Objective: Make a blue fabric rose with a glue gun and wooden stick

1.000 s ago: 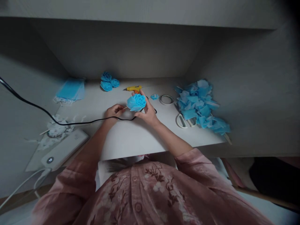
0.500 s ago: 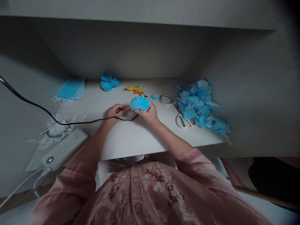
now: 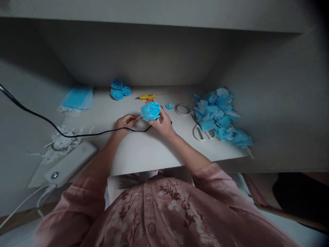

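Note:
A blue rose (image 3: 150, 111) made of thin layered sheet is held above the table, its bloom tipped up and to the right. Its thin wooden stick (image 3: 139, 117) runs left into my left hand (image 3: 125, 122), whose fingers are closed around it. My right hand (image 3: 165, 124) cups the bloom from the right, with thumb and fingers on its outer petals. Just behind the bloom lies a yellow glue gun (image 3: 145, 97), partly hidden by it. A black cord (image 3: 108, 131) passes over my left wrist and below the bloom.
Three finished blue roses (image 3: 117, 94) sit at the back. Masks (image 3: 77, 97) are stacked back left; white scraps (image 3: 61, 142) and a power bank (image 3: 72, 164) lie left. Rightward are a small blue piece (image 3: 169, 106), a tape roll (image 3: 189, 110), scissors (image 3: 198, 133) and blue cut pieces (image 3: 214, 109).
The rose has turned and tilted, its bloom shifting slightly left and showing more of its top. My right fingers have shifted around its right side. My left hand stays nearly in place.

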### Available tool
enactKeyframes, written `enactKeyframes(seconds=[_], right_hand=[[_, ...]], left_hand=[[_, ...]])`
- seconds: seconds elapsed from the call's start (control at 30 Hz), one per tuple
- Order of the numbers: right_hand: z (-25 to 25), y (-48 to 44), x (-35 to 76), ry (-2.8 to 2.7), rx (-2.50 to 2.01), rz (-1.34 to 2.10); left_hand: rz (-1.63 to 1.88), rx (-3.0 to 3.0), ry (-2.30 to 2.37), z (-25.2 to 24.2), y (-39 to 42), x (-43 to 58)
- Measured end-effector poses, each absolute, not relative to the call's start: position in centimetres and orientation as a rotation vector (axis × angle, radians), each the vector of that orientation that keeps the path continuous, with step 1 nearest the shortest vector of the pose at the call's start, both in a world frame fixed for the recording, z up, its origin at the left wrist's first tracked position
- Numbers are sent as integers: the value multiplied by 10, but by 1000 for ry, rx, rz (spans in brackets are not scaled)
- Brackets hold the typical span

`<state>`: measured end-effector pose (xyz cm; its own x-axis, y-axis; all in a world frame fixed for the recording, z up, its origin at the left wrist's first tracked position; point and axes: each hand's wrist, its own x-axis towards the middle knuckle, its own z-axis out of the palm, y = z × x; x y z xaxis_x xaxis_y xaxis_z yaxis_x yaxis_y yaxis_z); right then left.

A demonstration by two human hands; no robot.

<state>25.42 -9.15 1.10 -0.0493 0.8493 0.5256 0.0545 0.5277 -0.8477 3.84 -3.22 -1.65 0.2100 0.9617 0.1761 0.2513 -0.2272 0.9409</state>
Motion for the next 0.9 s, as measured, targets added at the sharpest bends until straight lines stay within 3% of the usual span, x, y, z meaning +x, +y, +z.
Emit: enactKeyframes(seconds=[0.9], right_hand=[[10, -91, 254, -1499, -845, 767]], left_hand=[[1053, 1647, 1162, -20, -26, 36]])
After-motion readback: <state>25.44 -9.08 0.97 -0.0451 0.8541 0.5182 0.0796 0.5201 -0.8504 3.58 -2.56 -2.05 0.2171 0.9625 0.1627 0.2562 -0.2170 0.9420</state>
